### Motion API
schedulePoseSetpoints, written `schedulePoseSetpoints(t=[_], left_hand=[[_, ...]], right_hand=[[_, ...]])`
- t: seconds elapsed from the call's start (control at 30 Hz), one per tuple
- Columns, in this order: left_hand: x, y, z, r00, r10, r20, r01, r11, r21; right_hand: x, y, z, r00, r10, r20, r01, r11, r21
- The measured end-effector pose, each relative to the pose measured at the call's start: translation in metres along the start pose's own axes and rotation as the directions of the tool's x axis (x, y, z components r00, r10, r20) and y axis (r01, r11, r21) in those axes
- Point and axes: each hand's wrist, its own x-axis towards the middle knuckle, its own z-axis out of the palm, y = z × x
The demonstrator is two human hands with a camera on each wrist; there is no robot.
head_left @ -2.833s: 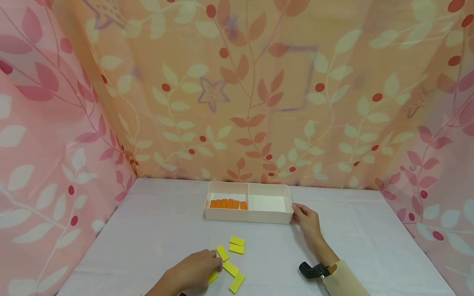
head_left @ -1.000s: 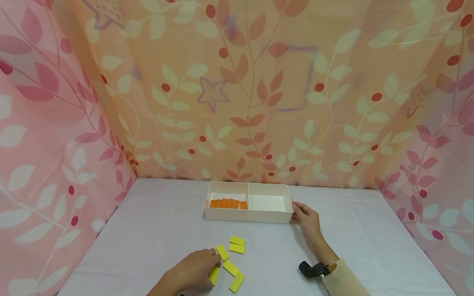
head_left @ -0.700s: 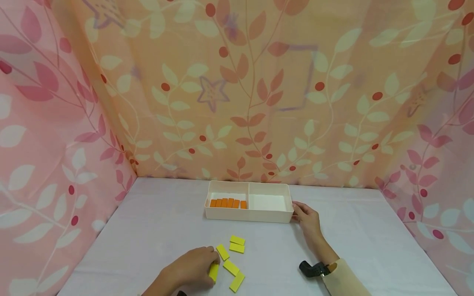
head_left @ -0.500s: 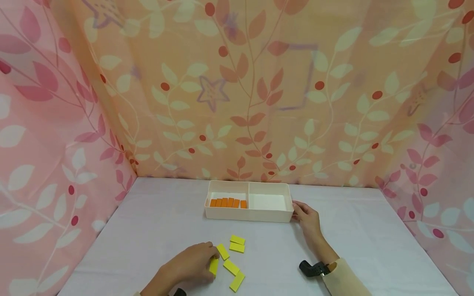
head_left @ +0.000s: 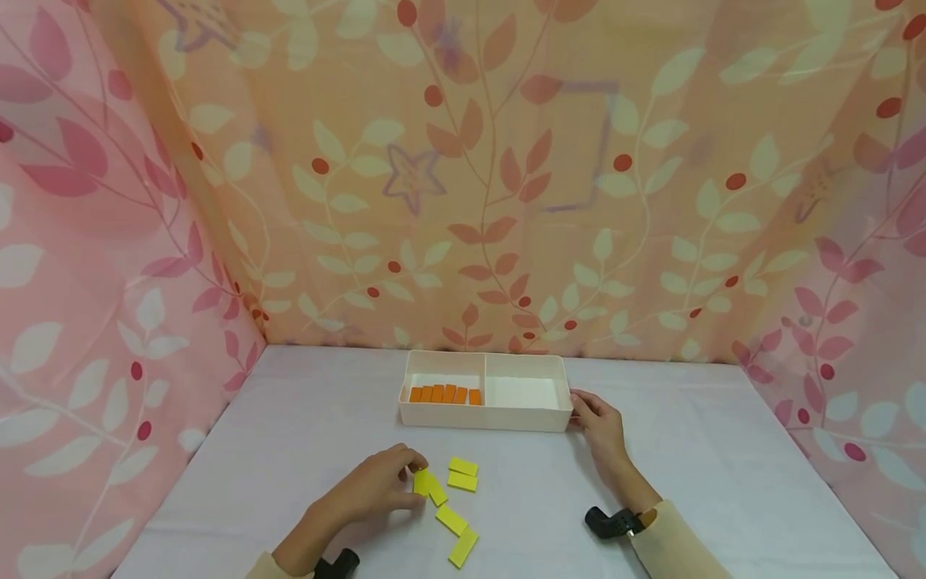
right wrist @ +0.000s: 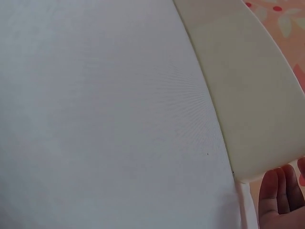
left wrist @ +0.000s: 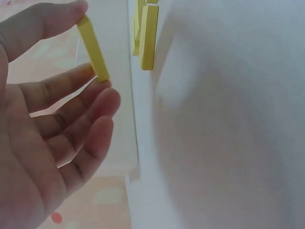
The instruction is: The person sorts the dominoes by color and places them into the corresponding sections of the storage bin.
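My left hand (head_left: 379, 482) pinches a flat yellow block (left wrist: 94, 50) between thumb and fingertips. In the left wrist view the block stands on edge in the grip, with the other fingers loosely bent below. Several more yellow blocks (head_left: 452, 520) lie scattered just right of that hand. My right hand (head_left: 600, 426) rests at the right end of a cream two-compartment tray (head_left: 481, 415). In the right wrist view its fingers (right wrist: 269, 183) touch the tray's end wall. Orange blocks (head_left: 437, 394) stand in a row in the tray's left compartment; the right compartment is bare.
A white cloth covers the table (head_left: 289, 418). Floral curtains (head_left: 463, 177) hang behind and along both sides, close behind the tray. Black wrist cameras (head_left: 611, 523) sit on both wrists above pale sleeves.
My left hand has taken hold of the nearest yellow block and moved forward toward the tray with it, fingers now spread wider around it. My right hand and the tray have stayed in place.
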Motion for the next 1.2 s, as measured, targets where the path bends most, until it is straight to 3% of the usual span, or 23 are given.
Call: schedulePoseSetpoints(t=[0.33,0.7,0.97,1.2], left_hand=[[0.005,0.000,-0.005,0.998,-0.002,-0.060,-0.002,0.998,-0.058],[0.016,-0.001,-0.006,0.985,0.019,-0.172,-0.022,1.000,-0.017],[0.023,0.001,-0.008,0.964,0.063,-0.258,-0.069,0.998,-0.013],[0.028,0.010,-0.014,0.931,0.137,-0.338,-0.141,0.990,0.011]], right_hand=[[0.000,-0.003,-0.002,1.000,0.014,0.020,-0.013,1.000,-0.009],[0.002,-0.002,-0.002,0.999,0.030,0.026,-0.030,1.000,0.003],[0.002,-0.002,-0.002,0.999,0.027,0.028,-0.027,1.000,0.015],[0.004,-0.001,-0.003,0.999,0.045,0.024,-0.046,0.999,0.007]])
